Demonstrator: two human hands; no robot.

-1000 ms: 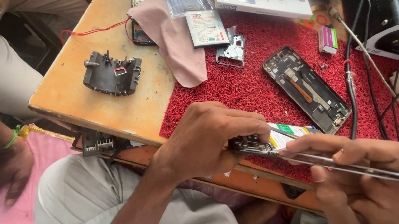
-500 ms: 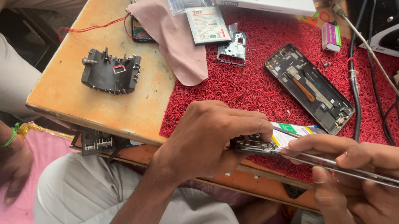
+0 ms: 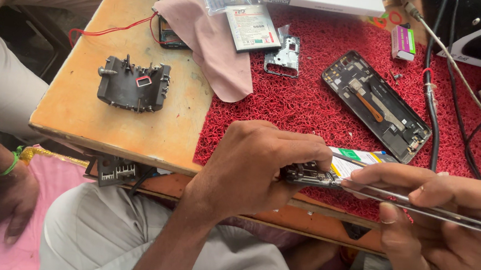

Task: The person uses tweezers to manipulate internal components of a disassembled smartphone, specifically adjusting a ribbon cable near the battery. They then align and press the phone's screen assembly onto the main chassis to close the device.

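- The left hand has its fingers clamped on a small circuit board, held above the red mat at the desk's near edge.
- The right hand pinches thin metal tweezers, tips at the board.
- The board looks light, stiff and fragile; best held by its edges.

A worn orange wooden table carries a red looped mat over its right part. On the bare wood sit a black clamp fixture and a pink cloth. On the mat lie an opened phone body, a small metal frame and black cables.
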